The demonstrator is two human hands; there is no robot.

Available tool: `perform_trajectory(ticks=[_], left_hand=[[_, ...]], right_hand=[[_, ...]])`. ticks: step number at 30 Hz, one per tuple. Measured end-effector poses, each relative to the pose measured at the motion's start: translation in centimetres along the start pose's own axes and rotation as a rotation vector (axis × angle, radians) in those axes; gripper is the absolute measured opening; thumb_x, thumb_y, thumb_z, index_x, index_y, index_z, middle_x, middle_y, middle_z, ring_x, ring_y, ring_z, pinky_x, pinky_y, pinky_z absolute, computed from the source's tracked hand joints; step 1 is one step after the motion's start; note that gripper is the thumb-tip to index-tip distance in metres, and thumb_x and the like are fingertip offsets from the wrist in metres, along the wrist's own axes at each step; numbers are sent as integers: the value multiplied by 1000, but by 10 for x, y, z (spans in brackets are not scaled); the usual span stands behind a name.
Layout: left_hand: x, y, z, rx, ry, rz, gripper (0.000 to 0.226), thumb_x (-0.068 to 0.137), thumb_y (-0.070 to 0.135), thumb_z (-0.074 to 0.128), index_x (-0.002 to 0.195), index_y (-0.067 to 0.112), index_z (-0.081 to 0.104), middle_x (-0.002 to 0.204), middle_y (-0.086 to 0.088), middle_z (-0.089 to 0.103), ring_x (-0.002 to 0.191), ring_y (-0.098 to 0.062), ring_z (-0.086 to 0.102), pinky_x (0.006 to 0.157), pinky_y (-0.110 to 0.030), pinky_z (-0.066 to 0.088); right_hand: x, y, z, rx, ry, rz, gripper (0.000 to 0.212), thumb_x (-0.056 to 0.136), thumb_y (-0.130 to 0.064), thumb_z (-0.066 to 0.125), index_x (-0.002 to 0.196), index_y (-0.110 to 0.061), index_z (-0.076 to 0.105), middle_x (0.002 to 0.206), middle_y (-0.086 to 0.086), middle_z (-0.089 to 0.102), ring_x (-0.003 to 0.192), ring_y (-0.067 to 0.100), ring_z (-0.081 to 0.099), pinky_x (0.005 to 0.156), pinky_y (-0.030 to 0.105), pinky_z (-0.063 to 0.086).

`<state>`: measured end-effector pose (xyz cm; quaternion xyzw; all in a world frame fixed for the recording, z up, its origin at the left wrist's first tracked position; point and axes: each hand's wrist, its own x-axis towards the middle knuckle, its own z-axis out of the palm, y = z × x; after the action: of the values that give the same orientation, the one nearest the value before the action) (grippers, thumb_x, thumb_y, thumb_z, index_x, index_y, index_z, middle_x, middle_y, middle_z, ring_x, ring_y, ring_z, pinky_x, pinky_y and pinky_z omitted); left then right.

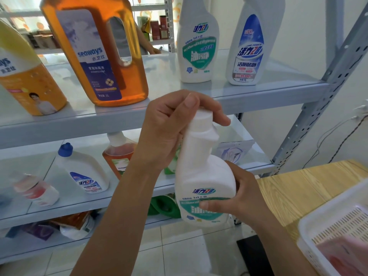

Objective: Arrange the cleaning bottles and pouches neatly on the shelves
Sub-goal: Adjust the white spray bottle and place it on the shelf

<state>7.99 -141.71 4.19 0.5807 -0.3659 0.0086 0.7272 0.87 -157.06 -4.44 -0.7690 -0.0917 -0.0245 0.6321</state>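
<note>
Grey metal shelving (119, 120) fills my view. On its top shelf I read "seaways" on a yellow bottle (25, 76) and on an amber jug (99, 56) marked "DISINFECTANT", 1L. Further right stands a blue-label bottle (249, 50) showing "99.999%". In front of the shelves, my left hand (169, 132) curls round the cap of a white spray bottle (203, 176). My right hand (245, 194) grips its base, thumb across the green label.

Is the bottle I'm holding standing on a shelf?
No, the left hand and right hand hold the white bottle up in the air.
</note>
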Motion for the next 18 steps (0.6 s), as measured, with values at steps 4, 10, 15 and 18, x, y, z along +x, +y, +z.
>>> perform_trajectory(ticks=[4,10,15,18], left_hand=[[-1,8,4,61,-10,44,32,86,48,60,85,18,69,79,0,73,78,-27,70,79,-65,50],[0,13,-1,73,-54,9,23,87,11,53,72,20,68,60,5,65,66,-20,69,81,-53,55],[4,13,-3,-81,-154,-73,11,88,23,62,85,19,71,63,6,66,68,-14,69,86,-36,53],[0,8,-3,18,-31,-16,51,83,49,61,120,15,58,103,-3,72,93,-23,69,86,-38,53]], right_hand=[[4,0,1,-10,-33,1,68,40,-41,85,104,-33,62,94,-10,72,85,11,70,66,28,59],[12,-3,-4,-40,-108,4,66,41,-39,85,103,-34,64,95,-10,72,86,12,70,66,29,59],[21,-5,-9,-49,-202,-9,68,43,-35,85,108,-31,64,94,-8,74,85,13,71,68,30,59],[25,-9,-14,20,-185,-59,60,43,-28,85,101,-32,66,92,-5,74,83,16,72,64,26,57]])
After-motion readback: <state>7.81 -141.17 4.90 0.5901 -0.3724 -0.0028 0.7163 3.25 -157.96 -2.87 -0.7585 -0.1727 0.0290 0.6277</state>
